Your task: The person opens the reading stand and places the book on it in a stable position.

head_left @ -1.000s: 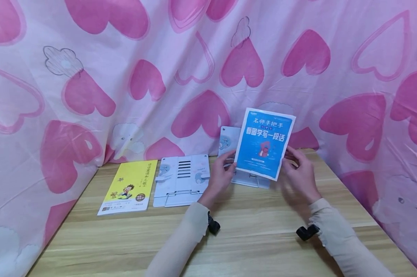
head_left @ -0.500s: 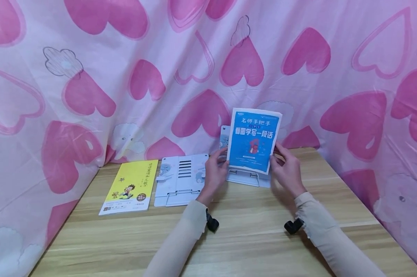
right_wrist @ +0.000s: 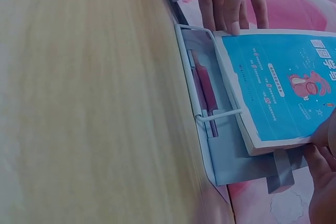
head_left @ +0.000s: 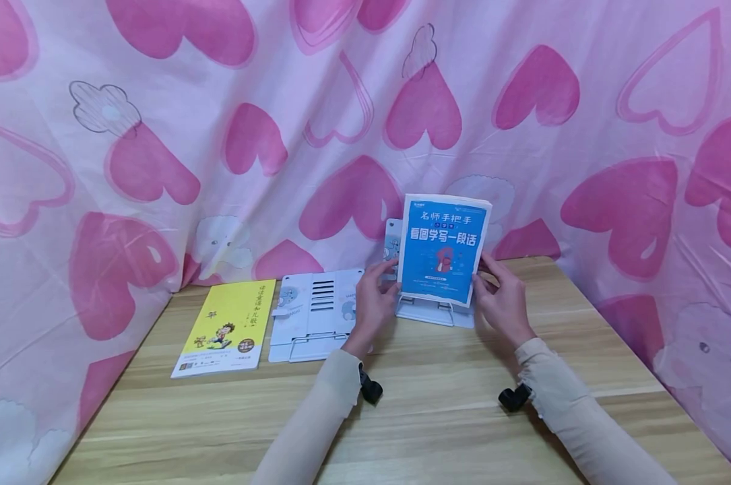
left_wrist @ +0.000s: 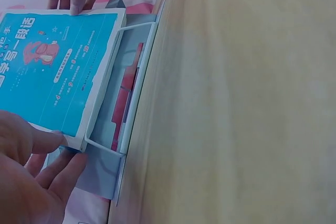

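Observation:
A thick blue book point(head_left: 442, 246) with a white border and Chinese lettering leans upright against a pale blue metal book stand point(head_left: 392, 239). My left hand point(head_left: 375, 303) pinches the book's lower left edge, thumb on the cover and fingers behind. At the opposite edge my right hand point(head_left: 503, 303) holds it, thumb toward the front. The stand's white wire rest point(left_wrist: 105, 147) reaches up to the book's bottom edge in the left wrist view. A grey side clip point(right_wrist: 281, 172) sits beside the book in the right wrist view. Most of the stand's back plate is hidden behind the book.
A second pale blue book stand point(head_left: 323, 316) with slots and a wire rest lies left of my left hand. Beyond it is a yellow book point(head_left: 228, 323) lying flat. The wooden table point(head_left: 438, 417) ends at a pink heart-print curtain point(head_left: 244, 222).
Both hands have shifted the blue book left and brought it from tilted to nearly straight in front of the stand. In the last half second it has settled slightly lower.

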Demonstrator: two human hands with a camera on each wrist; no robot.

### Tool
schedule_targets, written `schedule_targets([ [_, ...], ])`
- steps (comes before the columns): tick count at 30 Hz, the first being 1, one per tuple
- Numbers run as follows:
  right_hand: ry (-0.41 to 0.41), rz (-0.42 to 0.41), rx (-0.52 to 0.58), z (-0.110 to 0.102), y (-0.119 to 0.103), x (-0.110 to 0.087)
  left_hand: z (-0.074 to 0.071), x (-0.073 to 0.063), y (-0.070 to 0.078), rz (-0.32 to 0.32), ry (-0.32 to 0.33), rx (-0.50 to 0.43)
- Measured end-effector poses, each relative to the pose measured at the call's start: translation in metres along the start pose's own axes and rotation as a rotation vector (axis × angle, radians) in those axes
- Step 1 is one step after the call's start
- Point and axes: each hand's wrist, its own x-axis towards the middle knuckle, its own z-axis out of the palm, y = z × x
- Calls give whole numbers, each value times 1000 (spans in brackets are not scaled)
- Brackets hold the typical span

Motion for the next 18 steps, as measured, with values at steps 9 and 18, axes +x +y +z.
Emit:
schedule_targets([
  [9, 7, -7, -17, 4, -2, -2, 0, 2, -3, -32, 23, 39],
  [18, -42, 17, -59, 7, 1, -4, 0, 4, -8, -55, 11, 29],
])
